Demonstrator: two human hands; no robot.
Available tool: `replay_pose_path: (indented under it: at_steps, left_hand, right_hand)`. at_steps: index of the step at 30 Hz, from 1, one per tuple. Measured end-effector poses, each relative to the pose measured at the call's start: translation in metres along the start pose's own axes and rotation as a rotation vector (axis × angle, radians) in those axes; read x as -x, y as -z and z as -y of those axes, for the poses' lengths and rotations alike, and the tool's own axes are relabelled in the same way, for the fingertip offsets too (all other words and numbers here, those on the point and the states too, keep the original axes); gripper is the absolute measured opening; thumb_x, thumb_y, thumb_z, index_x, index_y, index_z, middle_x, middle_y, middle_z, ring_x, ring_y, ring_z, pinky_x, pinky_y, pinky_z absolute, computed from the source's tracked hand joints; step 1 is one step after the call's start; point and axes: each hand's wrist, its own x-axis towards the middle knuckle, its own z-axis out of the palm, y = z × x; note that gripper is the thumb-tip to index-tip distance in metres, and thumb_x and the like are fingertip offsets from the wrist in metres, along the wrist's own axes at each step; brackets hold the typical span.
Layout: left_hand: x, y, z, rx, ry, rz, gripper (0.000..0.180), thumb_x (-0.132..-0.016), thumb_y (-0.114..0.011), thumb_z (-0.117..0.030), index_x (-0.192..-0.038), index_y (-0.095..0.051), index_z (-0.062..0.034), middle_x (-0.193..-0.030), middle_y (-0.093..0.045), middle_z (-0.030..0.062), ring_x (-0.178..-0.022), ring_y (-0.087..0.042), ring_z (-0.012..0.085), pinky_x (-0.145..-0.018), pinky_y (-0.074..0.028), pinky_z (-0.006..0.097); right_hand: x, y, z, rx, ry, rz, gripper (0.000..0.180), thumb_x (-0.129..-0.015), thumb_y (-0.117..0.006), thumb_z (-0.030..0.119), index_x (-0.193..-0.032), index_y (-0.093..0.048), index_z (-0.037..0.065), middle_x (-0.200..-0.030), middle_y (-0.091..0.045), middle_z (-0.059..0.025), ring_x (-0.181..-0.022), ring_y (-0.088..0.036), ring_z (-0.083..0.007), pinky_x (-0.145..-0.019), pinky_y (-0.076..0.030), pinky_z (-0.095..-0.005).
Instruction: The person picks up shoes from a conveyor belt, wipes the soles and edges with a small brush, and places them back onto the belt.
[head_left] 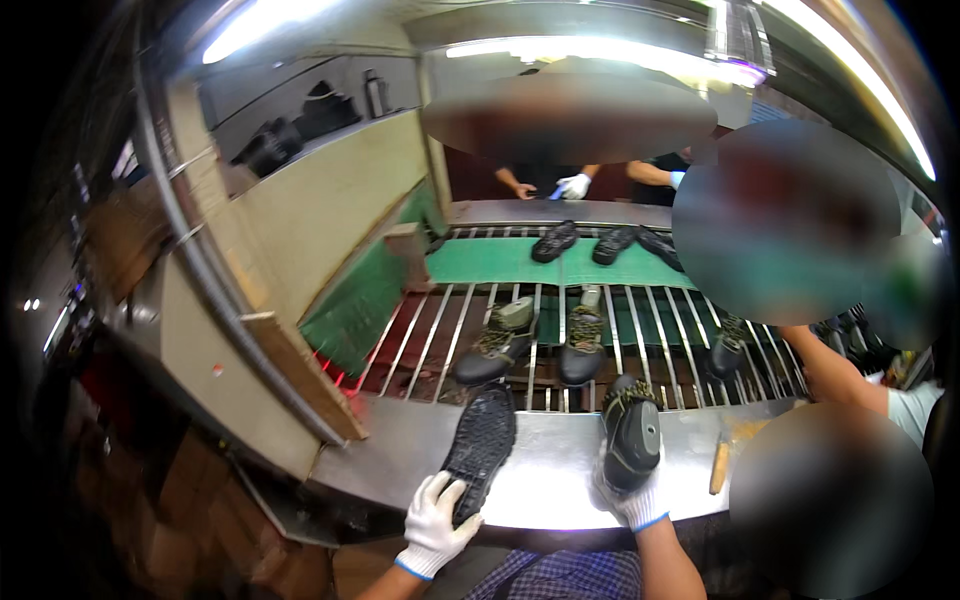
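My left hand (437, 522), in a white knit glove, has its fingers closed over the near end of a black shoe sole (482, 436). The sole's textured side faces up, and its far end reaches the inner edge of the metal ledge. In my right hand (632, 492), also gloved, is a dark shoe (634, 442) with yellow-green laces. It is tilted over the ledge, and a grey, plate-like piece with a hole shows on it. Part of my right hand is hidden behind this shoe.
Beyond the metal ledge (555, 455), laced shoes (582, 340) stand on a rack of metal bars (445, 335). Black soles (554, 241) lie on a green strip (480, 262). A wooden-handled tool (719, 466) rests at right, near a co-worker's arm (835, 372). A panel (330, 190) stands left.
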Motion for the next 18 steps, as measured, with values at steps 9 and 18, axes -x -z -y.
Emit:
replay_pose_path:
  at_steps: [9, 18]
  left_hand:
    - [0.008, 0.001, -0.011, -0.066, 0.007, -0.099, 0.061, -0.079, -0.092, -0.023, -0.132, -0.07, -0.0002, -0.136, -0.066, 0.0224, -0.126, -0.063, 0.0451, -0.109, -0.053, 0.054]
    - [0.009, -0.007, -0.005, -0.015, 0.003, -0.102, 0.062, -0.08, -0.093, -0.023, -0.134, -0.072, -0.0008, -0.142, -0.066, 0.0248, -0.136, -0.057, 0.0508, -0.117, -0.047, 0.059]
  right_hand:
    - [-0.015, -0.012, -0.006, 0.428, 0.126, 0.185, 0.06, -0.115, -0.043, 0.055, -0.162, -0.046, 0.017, -0.151, -0.06, -0.0151, -0.136, -0.062, -0.0316, -0.116, -0.05, -0.0552]
    - [-0.026, -0.021, 0.005, 0.249, 0.223, -0.056, 0.059, -0.112, -0.047, 0.059, -0.154, -0.053, 0.016, -0.149, -0.061, -0.0131, -0.132, -0.062, -0.0316, -0.11, -0.053, -0.055]
